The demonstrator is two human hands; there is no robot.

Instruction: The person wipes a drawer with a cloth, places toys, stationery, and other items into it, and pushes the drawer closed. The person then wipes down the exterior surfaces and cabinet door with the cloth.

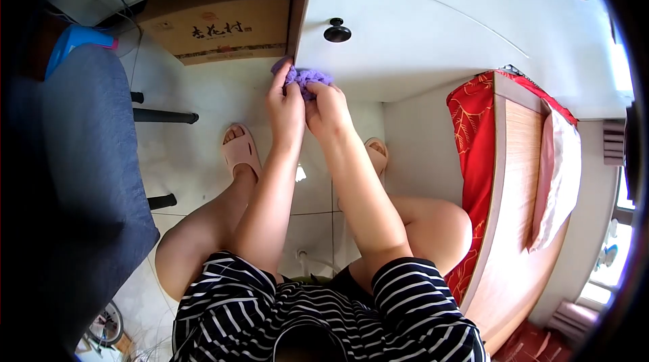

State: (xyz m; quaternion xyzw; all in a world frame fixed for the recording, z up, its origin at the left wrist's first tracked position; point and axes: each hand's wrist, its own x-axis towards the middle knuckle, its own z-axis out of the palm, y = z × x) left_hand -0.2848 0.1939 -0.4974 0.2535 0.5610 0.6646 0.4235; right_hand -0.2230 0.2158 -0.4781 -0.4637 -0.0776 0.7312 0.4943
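Observation:
A bunched purple cloth (pixel 312 78) is held between my two hands, close to the lower edge of a white cabinet (pixel 405 31). My left hand (pixel 286 102) grips the cloth's left part, its fingers closed and pointing toward the cabinet's corner. Just to the right, my right hand (pixel 327 108) is closed on the other part of the cloth, its fingers partly hidden in the folds. The hands are side by side. A round black knob (pixel 337 31) sticks out of the cabinet front beyond them.
A brown cardboard box (pixel 216 27) lies left of the cabinet. At the left stands a blue-grey upholstered seat (pixel 94 159) with dark legs. To the right is a bed frame (pixel 517 152) with red fabric (pixel 470 125). My slippered feet rest on the tiled floor (pixel 182 166).

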